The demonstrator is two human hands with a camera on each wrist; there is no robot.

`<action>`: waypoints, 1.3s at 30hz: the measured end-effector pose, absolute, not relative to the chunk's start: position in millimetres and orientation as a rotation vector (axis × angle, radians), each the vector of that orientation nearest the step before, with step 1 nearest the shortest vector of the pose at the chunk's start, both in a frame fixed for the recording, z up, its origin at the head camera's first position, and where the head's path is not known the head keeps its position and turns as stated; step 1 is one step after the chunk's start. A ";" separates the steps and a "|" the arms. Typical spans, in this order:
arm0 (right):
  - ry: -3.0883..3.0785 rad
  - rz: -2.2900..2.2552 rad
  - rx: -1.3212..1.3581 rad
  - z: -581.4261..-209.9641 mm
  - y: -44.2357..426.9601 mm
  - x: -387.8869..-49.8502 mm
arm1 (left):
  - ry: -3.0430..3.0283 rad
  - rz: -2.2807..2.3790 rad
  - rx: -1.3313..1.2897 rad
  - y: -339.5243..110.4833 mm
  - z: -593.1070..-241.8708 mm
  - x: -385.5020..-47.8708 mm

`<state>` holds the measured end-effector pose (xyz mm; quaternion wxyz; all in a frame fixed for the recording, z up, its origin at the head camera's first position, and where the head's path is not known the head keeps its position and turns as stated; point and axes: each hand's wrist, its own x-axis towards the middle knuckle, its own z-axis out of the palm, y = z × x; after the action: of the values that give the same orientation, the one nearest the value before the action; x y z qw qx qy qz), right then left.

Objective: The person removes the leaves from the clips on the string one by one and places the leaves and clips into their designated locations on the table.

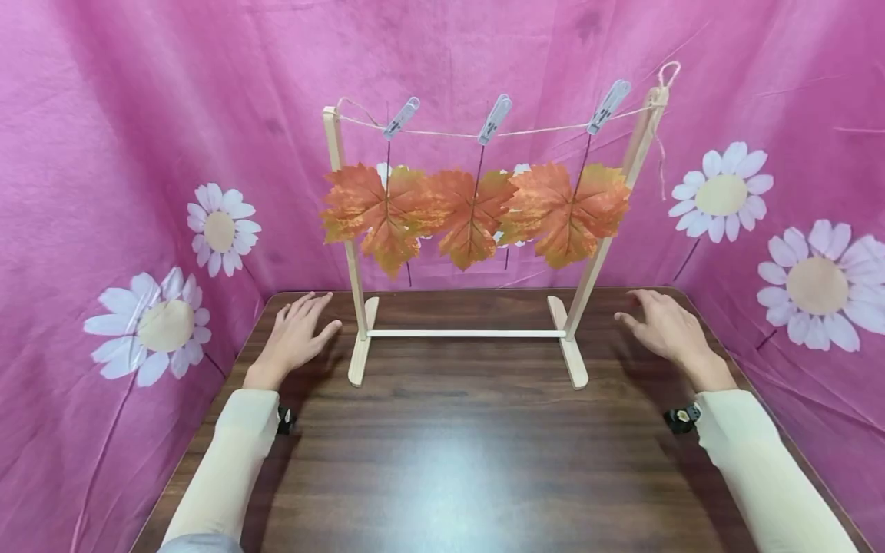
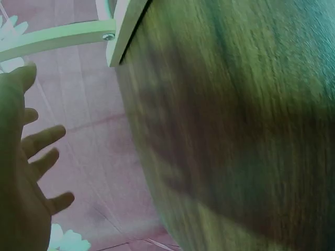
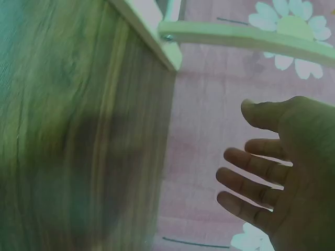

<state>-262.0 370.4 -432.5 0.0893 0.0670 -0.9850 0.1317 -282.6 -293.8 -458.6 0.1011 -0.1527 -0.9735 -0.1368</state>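
A wooden stand (image 1: 354,284) rises at the back of the table, a string (image 1: 442,134) tied between its posts. Three grey clothespins (image 1: 402,118) on the string hold three orange-green leaves (image 1: 472,215) by their stems, side by side. Left of the stand, my left hand (image 1: 293,338) is held with fingers spread and nothing in it; the left wrist view shows the same hand (image 2: 26,157) beside a post (image 2: 63,37). My right hand (image 1: 665,326), also empty with extended fingers, is right of the stand; its palm (image 3: 293,178) shows in the right wrist view.
The dark wooden table (image 1: 442,445) carries the stand near its back edge. A pink curtain (image 1: 276,77) with white flowers surrounds the back and both sides. A loose string end (image 1: 661,161) hangs by the right post. Dark bands are on both wrists.
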 end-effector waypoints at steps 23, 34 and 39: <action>-2.670 0.524 0.308 -366.1 317.5 -241.7 | -2.422 -0.512 -0.495 -256.4 -418.5 -270.6; -2.562 0.598 0.472 -333.6 280.1 -229.8 | -2.301 -0.631 -0.526 -232.0 -384.6 -259.4; -2.555 0.621 0.513 -319.6 261.1 -225.5 | -2.288 -0.679 -0.513 -221.0 -369.9 -255.2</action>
<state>-225.5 261.1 -319.6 0.2292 0.1864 -0.9283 0.2258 -255.2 -221.0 -369.9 0.3430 -0.1975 -0.8804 -0.2611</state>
